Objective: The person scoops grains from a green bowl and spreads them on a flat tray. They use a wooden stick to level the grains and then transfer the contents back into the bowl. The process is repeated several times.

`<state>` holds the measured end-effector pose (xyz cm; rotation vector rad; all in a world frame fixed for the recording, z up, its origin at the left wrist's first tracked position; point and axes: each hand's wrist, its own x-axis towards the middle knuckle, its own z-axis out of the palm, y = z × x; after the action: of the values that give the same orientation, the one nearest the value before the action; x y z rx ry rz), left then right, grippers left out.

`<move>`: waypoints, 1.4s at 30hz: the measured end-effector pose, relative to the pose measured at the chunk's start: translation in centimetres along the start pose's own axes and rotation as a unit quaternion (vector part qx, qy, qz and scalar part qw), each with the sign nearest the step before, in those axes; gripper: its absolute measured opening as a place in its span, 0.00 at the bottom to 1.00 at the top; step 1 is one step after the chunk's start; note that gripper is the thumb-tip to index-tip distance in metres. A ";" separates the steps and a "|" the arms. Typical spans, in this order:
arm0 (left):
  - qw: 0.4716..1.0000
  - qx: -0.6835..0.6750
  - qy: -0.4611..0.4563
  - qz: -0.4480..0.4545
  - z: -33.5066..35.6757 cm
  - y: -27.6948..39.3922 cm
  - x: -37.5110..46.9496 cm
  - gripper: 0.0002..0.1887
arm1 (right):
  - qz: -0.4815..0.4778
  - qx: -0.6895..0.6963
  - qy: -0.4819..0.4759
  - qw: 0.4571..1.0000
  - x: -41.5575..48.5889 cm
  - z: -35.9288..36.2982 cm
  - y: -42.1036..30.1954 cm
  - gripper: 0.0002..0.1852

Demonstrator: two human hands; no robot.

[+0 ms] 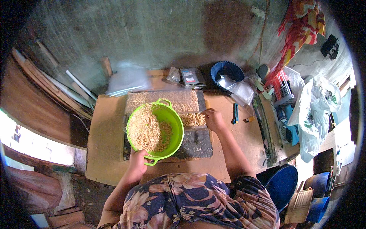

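Note:
My left hand (pixel 139 161) grips the rim of a lime-green plastic basin (pixel 174 134) beside its near handle. The basin is tilted and partly filled with pale, split bean-like pieces (pixel 144 128), heaped on its left side. With bent fingers, my right hand (pixel 213 117) is at the right end of a narrow strip of the same pieces (pixel 191 119); whether it pinches anything is unclear. Behind the strip lies a flat, wider slab of pieces (pixel 177 100) that looks covered by clear plastic. A dark, worn board (pixel 197 144) lies beneath; the basin hides part of it and of the strip.
On the wooden table (pixel 105 143), a blue utility knife (pixel 235 113) lies to the right. Clear plastic sheets (pixel 128 80), a dark digital scale (pixel 192 76) and a dark blue basket (pixel 227 71) line the back. White plastic bags (pixel 311 111) hang at the right.

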<state>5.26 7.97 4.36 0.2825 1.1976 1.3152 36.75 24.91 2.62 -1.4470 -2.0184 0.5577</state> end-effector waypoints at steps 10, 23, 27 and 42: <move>0.995 0.031 -0.034 0.088 0.8 -0.3 -0.4 0.37 | -0.022 0.043 0.028 0.998 -1.0 -0.6 -9.5 0.15; 0.992 0.091 0.002 0.084 3.3 0.2 -1.5 0.35 | -0.164 -0.324 -0.272 0.891 -3.7 8.4 -11.9 0.10; 0.992 0.111 0.029 0.049 2.8 0.0 -1.3 0.32 | -0.118 -0.228 -0.320 0.912 -3.6 8.2 -13.1 0.09; 0.990 -0.001 0.106 0.091 0.4 4.5 -1.3 0.29 | 0.070 -0.088 -0.001 0.994 1.2 3.3 -1.1 0.06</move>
<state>3.22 8.52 8.58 0.2607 1.3734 1.5342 33.49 25.75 1.14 -1.7039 -2.0207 0.4487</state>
